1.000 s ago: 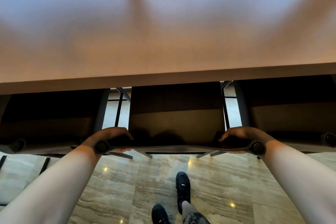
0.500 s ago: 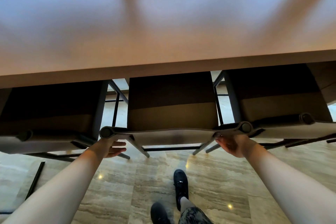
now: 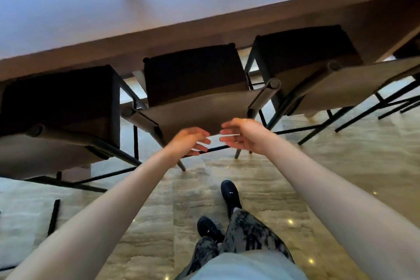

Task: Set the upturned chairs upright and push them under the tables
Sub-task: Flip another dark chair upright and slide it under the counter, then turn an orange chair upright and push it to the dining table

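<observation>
Three dark chairs stand upright, tucked under the long brown table [image 3: 204,32]. The middle chair [image 3: 197,107] has a tan backrest facing me and a dark seat under the table edge. The left chair [image 3: 56,120] and the right chair [image 3: 341,84] flank it. My left hand [image 3: 189,141] and my right hand [image 3: 241,135] hover close together just in front of the middle chair's backrest, fingers spread, holding nothing.
Polished marble floor [image 3: 318,177] stretches below, with my two dark shoes [image 3: 229,193] on it. Thin black chair legs and crossbars stick out near the floor. A black bar [image 3: 53,216] lies at the lower left.
Both hands let go of the middle chair's backrest ends and came together in front of it. The view has tilted and swung to the left.
</observation>
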Tool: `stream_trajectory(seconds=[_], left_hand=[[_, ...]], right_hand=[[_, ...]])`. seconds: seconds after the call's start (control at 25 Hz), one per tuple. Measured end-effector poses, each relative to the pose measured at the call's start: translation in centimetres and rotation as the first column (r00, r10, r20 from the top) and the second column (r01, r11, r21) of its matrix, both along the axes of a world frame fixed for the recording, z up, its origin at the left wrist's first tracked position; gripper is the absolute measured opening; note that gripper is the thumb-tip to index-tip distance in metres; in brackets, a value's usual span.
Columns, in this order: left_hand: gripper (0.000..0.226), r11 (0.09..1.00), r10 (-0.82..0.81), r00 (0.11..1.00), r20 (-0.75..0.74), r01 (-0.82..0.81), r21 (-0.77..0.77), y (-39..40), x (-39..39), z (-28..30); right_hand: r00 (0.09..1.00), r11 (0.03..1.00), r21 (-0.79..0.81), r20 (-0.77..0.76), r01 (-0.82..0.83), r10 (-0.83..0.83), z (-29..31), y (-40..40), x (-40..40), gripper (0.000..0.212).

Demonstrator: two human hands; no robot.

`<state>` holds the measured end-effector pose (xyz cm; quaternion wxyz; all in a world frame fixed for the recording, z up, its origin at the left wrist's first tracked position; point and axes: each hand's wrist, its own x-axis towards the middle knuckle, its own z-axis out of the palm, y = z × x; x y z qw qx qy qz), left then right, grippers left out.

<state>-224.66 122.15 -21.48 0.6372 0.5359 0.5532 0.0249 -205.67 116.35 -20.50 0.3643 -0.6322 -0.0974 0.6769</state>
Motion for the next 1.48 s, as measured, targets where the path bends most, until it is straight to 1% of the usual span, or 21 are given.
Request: stream_trajectory(seconds=[0.08, 0.12, 0.2, 0.24, 0.32, 0.4, 0.48, 0.56, 0.6, 0.72, 0.76, 0.84, 0.96, 1.08, 1.2, 1.4, 1.48], left_hand=[[0.018, 0.990, -0.096, 0.992, 0.077, 0.087, 0.110, -1.4, 3.2, 1.5], [0.018, 0.981, -0.114, 0.986, 0.121, 0.092, 0.170, -2.0, 4.4, 2.1], [0.020, 0.957, -0.158, 0.966, 0.206, 0.099, 0.272, -3.6, 7.6, 3.1], [0.022, 0.947, -0.189, 0.951, 0.243, 0.112, 0.301, -4.8, 9.4, 3.5], [0.022, 0.933, -0.263, 0.909, 0.322, 0.155, 0.325, -7.7, 13.6, 4.5], [0.022, 0.913, -0.354, 0.859, 0.370, 0.232, 0.334, -11.4, 18.4, 5.5], [0.021, 0.888, -0.433, 0.809, 0.398, 0.308, 0.342, -14.9, 22.6, 6.5], [0.019, 0.842, -0.536, 0.731, 0.422, 0.428, 0.328, -20.2, 27.5, 7.2], [0.018, 0.823, -0.568, 0.701, 0.432, 0.467, 0.323, -22.1, 29.2, 7.3], [0.016, 0.722, -0.690, 0.587, 0.425, 0.606, 0.335, -30.1, 34.7, 7.4], [0.015, 0.688, -0.721, 0.557, 0.413, 0.643, 0.336, -32.1, 36.0, 7.2], [0.016, 0.593, -0.797, 0.477, 0.371, 0.735, 0.328, -37.3, 39.0, 6.7], [0.017, 0.443, -0.880, 0.348, 0.322, 0.847, 0.294, -44.6, 43.2, 5.9], [0.017, 0.328, -0.912, 0.223, 0.343, 0.900, 0.286, -51.0, 45.9, 5.8], [0.018, 0.210, -0.927, 0.102, 0.361, 0.939, 0.273, -55.9, 47.1, 5.4], [0.016, -0.077, -0.927, -0.152, 0.343, 0.972, 0.221, -63.8, 48.3, 4.0], [0.016, -0.165, -0.913, -0.227, 0.338, 0.965, 0.203, -66.1, 48.8, 3.8]], right_hand=[[0.998, 0.993, 0.101, 0.022, 0.060, -0.062, 1.5, -1.7, 0.5, 0.021], [0.994, 0.985, 0.151, 0.045, 0.089, -0.097, 2.1, -2.6, 0.8, 0.020], [0.965, 0.944, 0.270, 0.127, 0.190, -0.230, 2.9, -5.2, 2.7, 0.017], [0.932, 0.910, 0.326, 0.171, 0.254, -0.321, 3.4, -7.0, 4.1, 0.016], [0.833, 0.820, 0.421, 0.221, 0.388, -0.508, 4.0, -11.3, 7.1, 0.013], [0.697, 0.705, 0.482, 0.238, 0.520, -0.676, 4.3, -16.5, 10.4, 0.012], [0.558, 0.594, 0.523, 0.248, 0.611, -0.792, 4.7, -21.3, 13.2, 0.012], [0.389, 0.464, 0.542, 0.256, 0.700, -0.885, 5.0, -27.8, 16.5, 0.013], [0.336, 0.421, 0.549, 0.254, 0.722, -0.907, 5.0, -30.2, 17.6, 0.014], [0.175, 0.292, 0.538, 0.258, 0.791, -0.950, 4.5, -39.2, 20.9, 0.012], [0.137, 0.254, 0.528, 0.251, 0.811, -0.958, 4.3, -41.4, 21.4, 0.012], [0.025, 0.152, 0.504, 0.250, 0.851, -0.968, 3.8, -47.0, 22.3, 0.014], [-0.159, -0.005, 0.476, 0.284, 0.880, -0.946, 3.1, -55.1, 22.8, 0.016], [-0.341, -0.178, 0.449, 0.314, 0.875, -0.886, 2.4, -62.0, 22.3, 0.019], [-0.458, -0.303, 0.429, 0.325, 0.851, -0.828, 1.8, -66.0, 21.3, 0.021], [-0.660, -0.543, 0.390, 0.303, 0.744, -0.687, 1.0, -70.2, 18.3, 0.025], [-0.729, -0.621, 0.389, 0.273, 0.680, -0.627, 1.2, -71.2, 17.3, 0.024]])
